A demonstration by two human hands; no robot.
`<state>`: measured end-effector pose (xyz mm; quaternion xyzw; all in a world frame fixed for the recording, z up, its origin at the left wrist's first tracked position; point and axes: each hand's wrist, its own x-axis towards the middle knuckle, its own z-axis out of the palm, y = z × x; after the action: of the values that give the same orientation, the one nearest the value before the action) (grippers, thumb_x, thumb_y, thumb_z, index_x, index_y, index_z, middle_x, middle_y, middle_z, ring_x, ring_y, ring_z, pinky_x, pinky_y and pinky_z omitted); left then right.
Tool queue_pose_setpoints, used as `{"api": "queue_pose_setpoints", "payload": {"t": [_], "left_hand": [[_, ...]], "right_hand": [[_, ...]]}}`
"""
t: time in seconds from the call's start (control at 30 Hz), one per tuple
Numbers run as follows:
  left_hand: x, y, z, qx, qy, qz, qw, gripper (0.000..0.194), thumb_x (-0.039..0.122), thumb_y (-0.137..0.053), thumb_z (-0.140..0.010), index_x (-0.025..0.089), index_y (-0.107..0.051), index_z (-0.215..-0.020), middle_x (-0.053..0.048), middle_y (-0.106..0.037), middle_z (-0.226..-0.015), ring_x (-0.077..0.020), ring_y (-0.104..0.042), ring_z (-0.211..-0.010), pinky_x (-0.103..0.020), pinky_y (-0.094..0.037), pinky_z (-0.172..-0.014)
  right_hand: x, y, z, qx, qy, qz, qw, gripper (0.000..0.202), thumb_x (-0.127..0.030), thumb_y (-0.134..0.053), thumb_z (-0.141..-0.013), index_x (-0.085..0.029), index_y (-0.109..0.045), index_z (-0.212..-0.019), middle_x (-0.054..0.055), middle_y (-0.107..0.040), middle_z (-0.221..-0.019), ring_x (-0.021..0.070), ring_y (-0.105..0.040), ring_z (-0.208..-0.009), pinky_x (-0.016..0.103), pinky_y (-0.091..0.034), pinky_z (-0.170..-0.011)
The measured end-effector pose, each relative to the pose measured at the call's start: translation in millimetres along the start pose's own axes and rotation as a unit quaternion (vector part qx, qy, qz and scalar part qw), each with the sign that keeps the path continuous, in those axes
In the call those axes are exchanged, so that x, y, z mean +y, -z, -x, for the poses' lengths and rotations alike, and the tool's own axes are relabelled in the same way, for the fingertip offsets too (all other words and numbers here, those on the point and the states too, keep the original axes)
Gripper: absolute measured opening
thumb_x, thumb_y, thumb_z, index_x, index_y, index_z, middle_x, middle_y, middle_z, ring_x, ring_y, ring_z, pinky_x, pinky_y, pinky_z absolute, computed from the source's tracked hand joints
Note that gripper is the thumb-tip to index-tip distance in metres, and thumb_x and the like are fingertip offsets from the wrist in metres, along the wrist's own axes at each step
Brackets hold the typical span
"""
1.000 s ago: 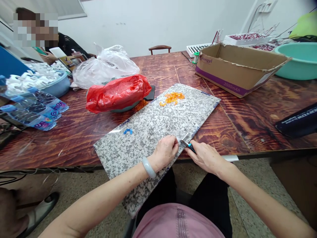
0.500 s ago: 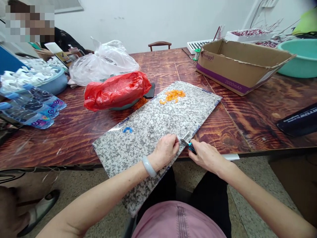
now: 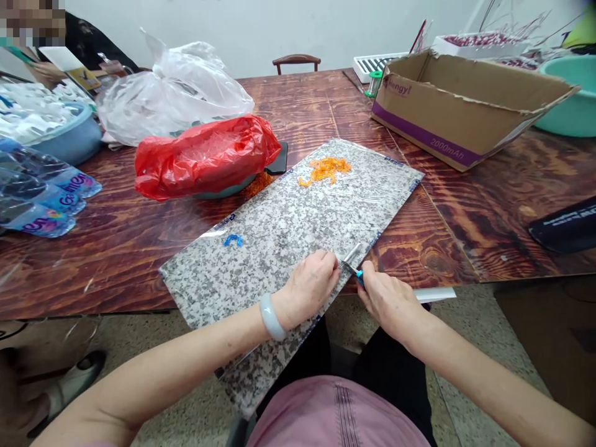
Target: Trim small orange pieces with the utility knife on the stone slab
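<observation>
My right hand (image 3: pixel 388 299) is closed around a small tool (image 3: pixel 359 276) with a teal handle and a metal tip; whether it is pliers or a blade I cannot tell. The tip meets the fingers of my left hand (image 3: pixel 313 282), which is closed in a pinch at the near edge of a speckled grey stone-look slab (image 3: pixel 279 217). What those fingers hold is hidden. Just beyond the tool's tip lies a narrow silvery strip (image 3: pixel 352 251). Further off on the slab are a curved blue piece (image 3: pixel 233 240) and a pile of orange pieces (image 3: pixel 328 167).
Behind the slab sits a basin covered with a red plastic bag (image 3: pixel 209 155), beside a white plastic bag (image 3: pixel 179 93). Water bottles (image 3: pixel 51 192) stand left. A cardboard box (image 3: pixel 459 118) and a dark cylindrical object (image 3: pixel 568 226) are on the right. A person (image 3: pixel 95 40) sits back left.
The view has shifted slightly, so the table things appear a little higher and some further left. My hands keep nearly the same pose, with the tool's tip still by the left fingers.
</observation>
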<state>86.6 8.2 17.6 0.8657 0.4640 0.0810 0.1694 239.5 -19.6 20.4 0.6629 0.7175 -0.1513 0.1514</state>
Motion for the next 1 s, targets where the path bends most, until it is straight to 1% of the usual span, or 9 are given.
{"api": "queue_pose_setpoints", "payload": {"t": [0.13, 0.23, 0.47, 0.53, 0.63, 0.7, 0.77, 0.83, 1.0], "left_hand": [[-2.6, 3.6, 0.7, -0.021, -0.015, -0.012, 1.0, 0.013, 0.022, -0.034, -0.087, 0.018, -0.046, -0.083, -0.004, -0.051, -0.083, -0.0157, -0.05, -0.079, -0.028, -0.043, -0.072], [-2.8, 3.1, -0.4, -0.023, -0.016, -0.02, 0.999, 0.013, 0.02, -0.034, -0.087, 0.017, -0.046, -0.082, -0.005, -0.05, -0.081, -0.0163, -0.05, -0.078, -0.029, -0.043, -0.072], [1.1, 3.3, -5.4, -0.025, -0.018, -0.065, 0.997, 0.011, 0.019, -0.038, -0.084, 0.015, -0.048, -0.082, -0.006, -0.053, -0.081, -0.0169, -0.051, -0.076, -0.029, -0.043, -0.071], [-5.7, 7.2, -7.2, -0.012, 0.007, -0.086, 0.996, 0.012, 0.018, -0.038, -0.083, 0.014, -0.05, -0.082, -0.007, -0.054, -0.08, -0.0171, -0.052, -0.076, -0.029, -0.043, -0.071], [-20.8, 16.4, -6.1, 0.028, 0.082, -0.112, 0.99, 0.012, 0.015, -0.039, -0.081, 0.013, -0.051, -0.079, -0.008, -0.054, -0.078, -0.018, -0.052, -0.074, -0.03, -0.042, -0.069], [-26.2, 20.5, -2.0, 0.047, 0.081, -0.093, 0.991, 0.012, 0.016, -0.041, -0.08, 0.014, -0.053, -0.078, -0.007, -0.056, -0.077, -0.0179, -0.052, -0.074, -0.03, -0.042, -0.07], [-23.7, 19.8, 2.7, 0.049, 0.035, -0.053, 0.997, 0.012, 0.016, -0.042, -0.08, 0.015, -0.054, -0.077, -0.005, -0.057, -0.076, -0.0165, -0.053, -0.074, -0.028, -0.041, -0.07], [-15.1, 14.3, 5.3, 0.044, -0.001, -0.019, 0.999, 0.012, 0.016, -0.044, -0.079, 0.015, -0.055, -0.076, -0.003, -0.059, -0.074, -0.015, -0.053, -0.072, -0.026, -0.041, -0.069], [2.6, -3.1, 1.3, 0.06, 0.012, 0.007, 0.998, 0.012, 0.016, -0.045, -0.077, 0.016, -0.056, -0.073, -0.002, -0.06, -0.071, -0.0128, -0.053, -0.066, -0.024, -0.04, -0.064]], "right_hand": [[-3.7, 0.8, -7.8, -0.012, -0.012, -0.005, 1.0, 0.012, -0.023, -0.038, -0.088, -0.014, -0.042, -0.095, 0.012, -0.063, -0.08, 0.0239, -0.063, -0.072, 0.027, -0.041, -0.057], [-6.0, 3.7, -10.4, -0.003, -0.003, -0.01, 1.0, 0.013, -0.021, -0.039, -0.086, -0.013, -0.043, -0.096, 0.013, -0.063, -0.081, 0.0246, -0.063, -0.074, 0.028, -0.042, -0.059], [-4.2, 7.1, -4.3, 0.021, 0.01, -0.045, 0.999, 0.016, -0.019, -0.039, -0.086, -0.011, -0.045, -0.098, 0.014, -0.063, -0.085, 0.0263, -0.063, -0.077, 0.031, -0.043, -0.062], [-1.3, 4.9, 0.2, 0.025, 0.017, -0.053, 0.998, 0.017, -0.02, -0.038, -0.086, -0.011, -0.045, -0.099, 0.015, -0.063, -0.086, 0.026, -0.062, -0.079, 0.031, -0.043, -0.064], [4.0, 0.8, 7.5, 0.024, 0.017, -0.059, 0.998, 0.018, -0.022, -0.038, -0.086, -0.011, -0.044, -0.099, 0.016, -0.062, -0.088, 0.0255, -0.062, -0.08, 0.031, -0.042, -0.065], [7.1, -1.2, 10.5, 0.019, 0.015, -0.059, 0.998, 0.018, -0.022, -0.037, -0.086, -0.011, -0.045, -0.098, 0.016, -0.062, -0.089, 0.0251, -0.061, -0.081, 0.031, -0.042, -0.067], [9.2, -2.5, 11.4, 0.019, 0.018, -0.06, 0.998, 0.017, -0.023, -0.037, -0.087, -0.012, -0.045, -0.097, 0.016, -0.062, -0.091, 0.0246, -0.061, -0.083, 0.031, -0.041, -0.068], [10.4, -4.0, 11.2, 0.028, 0.026, -0.063, 0.997, 0.018, -0.025, -0.037, -0.086, -0.012, -0.045, -0.097, 0.015, -0.061, -0.093, 0.0246, -0.061, -0.084, 0.031, -0.041, -0.068], [11.6, -11.9, 13.0, 0.058, 0.031, -0.079, 0.995, 0.02, -0.028, -0.037, -0.087, -0.013, -0.044, -0.099, 0.014, -0.062, -0.091, 0.0236, -0.061, -0.083, 0.028, -0.04, -0.066]]}}
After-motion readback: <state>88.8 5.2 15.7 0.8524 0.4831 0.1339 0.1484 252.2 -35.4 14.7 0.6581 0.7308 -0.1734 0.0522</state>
